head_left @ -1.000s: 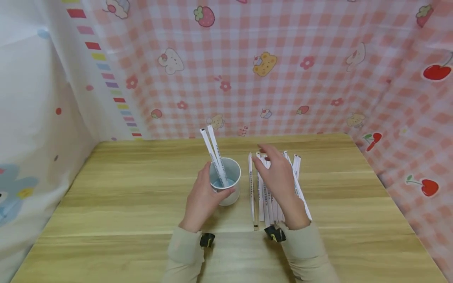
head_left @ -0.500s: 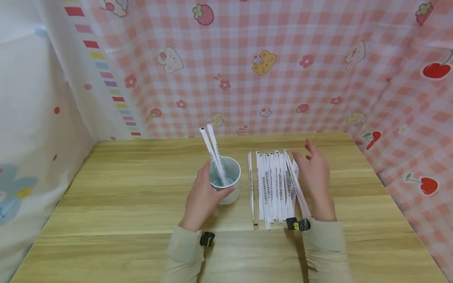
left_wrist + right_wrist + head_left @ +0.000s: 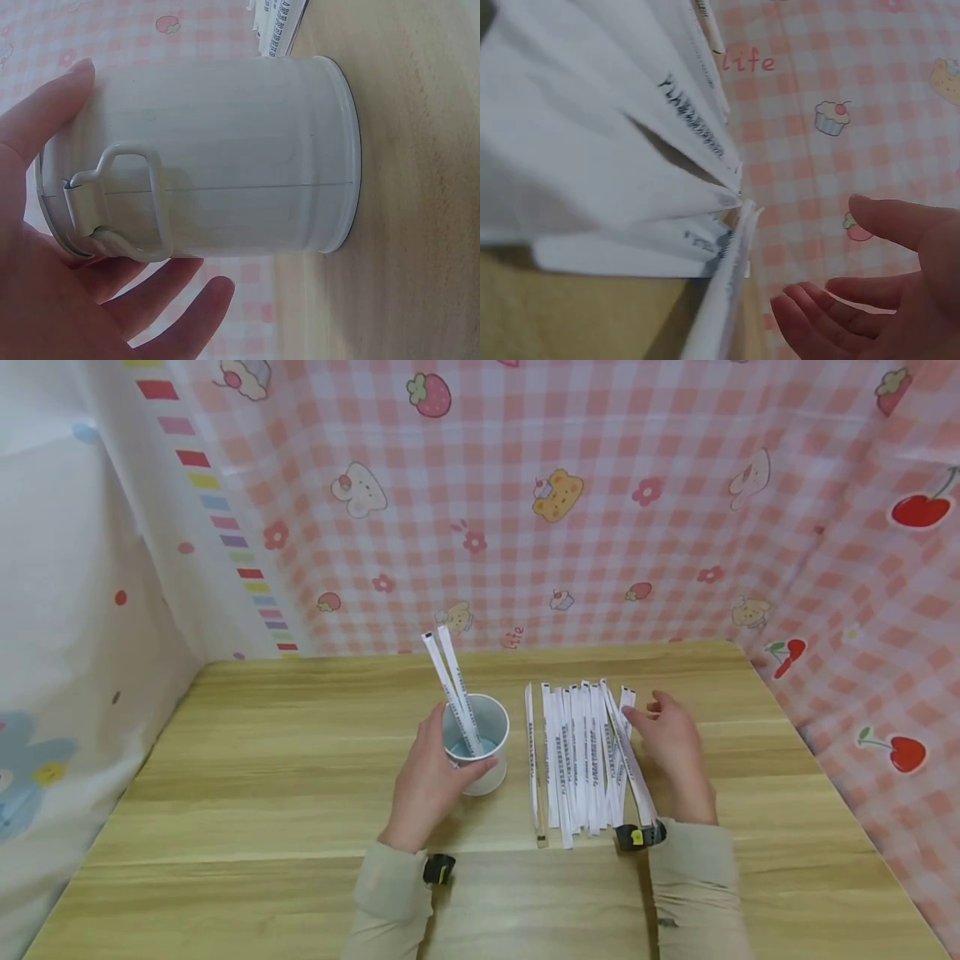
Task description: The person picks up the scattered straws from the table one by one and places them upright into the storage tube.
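My left hand [image 3: 422, 785] grips a white metal bucket [image 3: 489, 779] by its rim, thumb and fingers on either side. The left wrist view shows a small wire handle [image 3: 157, 202] on the bucket's wall. Two paper-wrapped straws [image 3: 454, 693] lean inside, tops pointing up and left. To the right, several more wrapped straws [image 3: 577, 760] lie side by side on the table, a few crossing at the right end. My right hand [image 3: 675, 752] is beside that end, thumb near the straw tops. In the right wrist view a gap separates its thumb and fingers, which hold nothing.
A wooden table [image 3: 262, 785] carries everything. Behind it hangs a pink checked cloth [image 3: 480, 485], with more cloth along the right [image 3: 885, 652] and a pale cloth [image 3: 67, 610] along the left. Bands with black clips are on both wrists.
My right hand has moved from above the straw row to its right end, then a little lower with the fingers drawn closer. The left hand and bucket stay put.
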